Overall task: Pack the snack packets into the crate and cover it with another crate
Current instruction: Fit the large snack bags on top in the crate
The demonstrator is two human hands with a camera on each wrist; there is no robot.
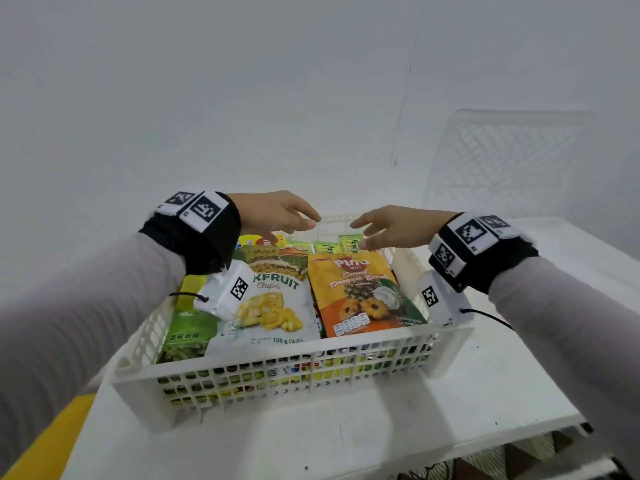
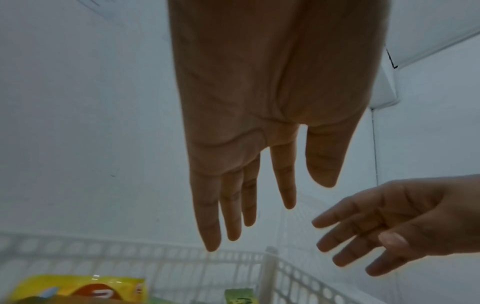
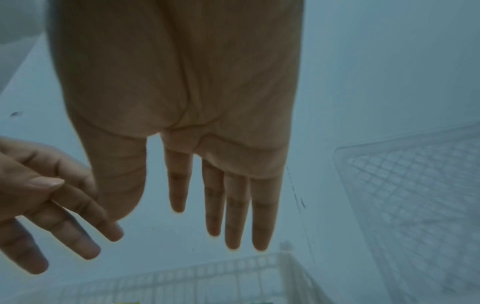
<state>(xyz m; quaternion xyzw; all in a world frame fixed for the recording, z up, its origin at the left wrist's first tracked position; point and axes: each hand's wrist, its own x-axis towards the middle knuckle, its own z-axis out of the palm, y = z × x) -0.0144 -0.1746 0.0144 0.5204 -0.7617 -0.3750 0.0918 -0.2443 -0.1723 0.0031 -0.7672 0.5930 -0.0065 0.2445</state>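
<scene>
A white lattice crate (image 1: 277, 377) stands on the table, filled with snack packets. On top lie a jackfruit chips packet (image 1: 273, 306) and an orange pineapple biscuit packet (image 1: 360, 292). Both hands hover above the crate's far half, palms down and holding nothing. My left hand (image 1: 277, 216) has straight, spread fingers (image 2: 233, 205). My right hand (image 1: 388, 226) faces it, fingers (image 3: 233, 205) also straight. A second white crate (image 1: 512, 164) leans upright at the back right, also seen in the right wrist view (image 3: 415, 195).
The white table (image 1: 346, 438) ends near the bottom right, with dark floor below. A white wall (image 1: 242, 98) rises close behind the crate. A yellow object (image 1: 45, 441) sits low at the left.
</scene>
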